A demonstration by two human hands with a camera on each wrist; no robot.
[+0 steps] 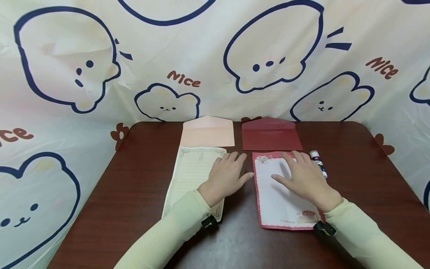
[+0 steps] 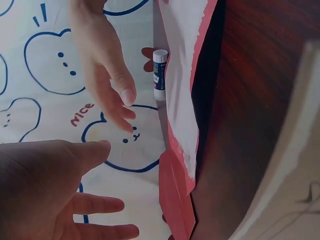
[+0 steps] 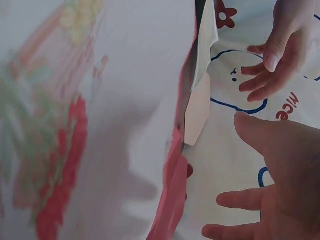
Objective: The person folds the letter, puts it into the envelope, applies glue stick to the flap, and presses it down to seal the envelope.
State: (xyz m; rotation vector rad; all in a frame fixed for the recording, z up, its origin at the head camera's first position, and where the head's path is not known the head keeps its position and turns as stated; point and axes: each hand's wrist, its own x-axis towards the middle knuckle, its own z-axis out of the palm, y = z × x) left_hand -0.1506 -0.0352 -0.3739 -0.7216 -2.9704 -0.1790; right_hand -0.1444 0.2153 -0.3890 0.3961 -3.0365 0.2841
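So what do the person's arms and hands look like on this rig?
Left hand and right hand: bare, no gloves or rings visible. Left sleeve and right sleeve: long, plain, pale yellow-green. A small black device sits at each cuff. No cables visible.

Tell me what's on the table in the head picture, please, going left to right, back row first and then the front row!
Back row: peach envelope → dark red envelope.
Front row: cream lined letter sheet → red-bordered letter sheet → glue stick.
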